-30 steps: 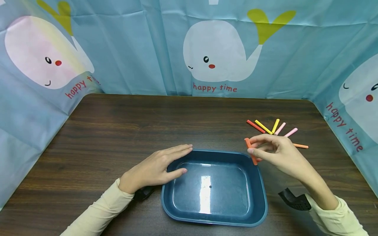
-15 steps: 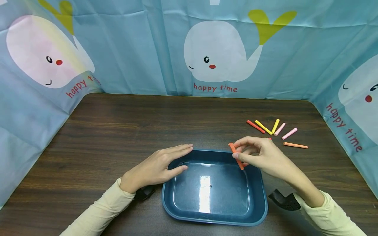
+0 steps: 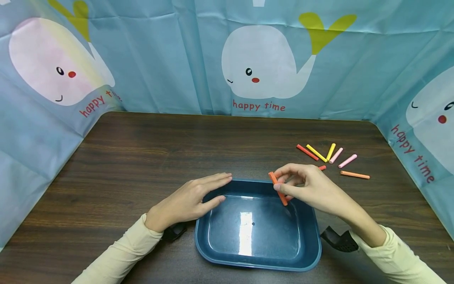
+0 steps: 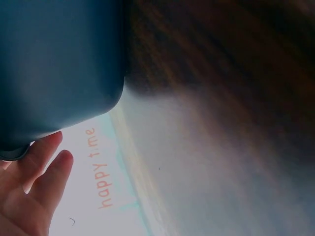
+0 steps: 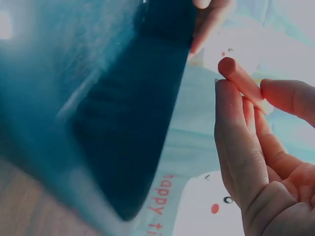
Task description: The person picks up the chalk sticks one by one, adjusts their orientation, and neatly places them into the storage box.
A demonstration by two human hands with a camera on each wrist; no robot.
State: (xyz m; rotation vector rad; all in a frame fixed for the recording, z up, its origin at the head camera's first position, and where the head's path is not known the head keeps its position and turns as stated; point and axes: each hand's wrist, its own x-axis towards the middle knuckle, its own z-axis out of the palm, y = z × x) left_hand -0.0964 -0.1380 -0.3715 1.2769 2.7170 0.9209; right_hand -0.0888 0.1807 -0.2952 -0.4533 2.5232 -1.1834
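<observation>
We see the orange stick [image 3: 278,188] tilted above the blue tray [image 3: 227,240], nr its far rim, pinched btwn thumb & fingers of the R hand [image 3: 313,187]. L hand [image 3: 188,200] rests at tray's L side, fingers extended. Beyond R hand, we've red, yellow, pink & orange loose sticks [image 3: 317,153] on dk wood table [image 3: 159,146]; whale-print cloth [image 3: 198,79] behind.

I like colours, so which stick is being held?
The orange stick pinched by the right hand; the other visible sticks, including a paler orange one, lie on the table.
</observation>
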